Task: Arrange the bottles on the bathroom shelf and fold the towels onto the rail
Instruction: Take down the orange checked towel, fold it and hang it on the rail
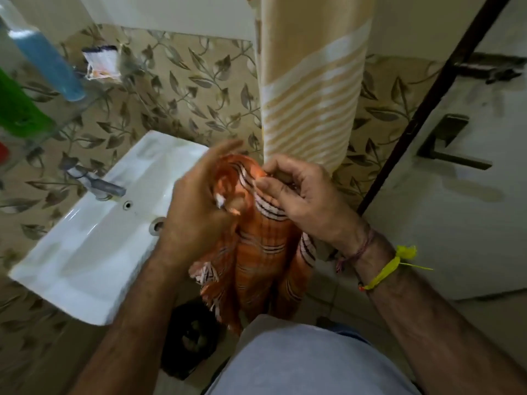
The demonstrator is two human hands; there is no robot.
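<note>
Hands hold one orange checked towel point(256, 246) in front of the torso, between the washbasin point(94, 252) and the door point(462, 178). The left hand point(196, 206) is blurred; its fingers reach over the upper left part of the cloth, and whether they are curled round it cannot be told. The right hand point(302, 198) pinches the towel's top edge, thumb and forefinger together on the white-and-dark striped border. The rest of the towel hangs bunched below both hands, its fringed end point(208, 283) loose at the lower left.

A second towel, beige with white stripes point(310, 89), hangs straight down directly behind the hands; its upper support is out of frame. A glass shelf point(71, 121) sits at the left edge and carries a blue bottle point(48, 61), a green bottle point(20, 109) and a red item point(3, 152) only partly in frame. A small white packet point(101, 64) is fixed against the leaf-patterned wall tiles point(182, 81).

A tap point(97, 183) stands at the back of the washbasin. The right wrist bears a yellow thread point(390, 266) and a reddish thread point(359, 249). A dark lever handle point(450, 146) is mounted on the door.
</note>
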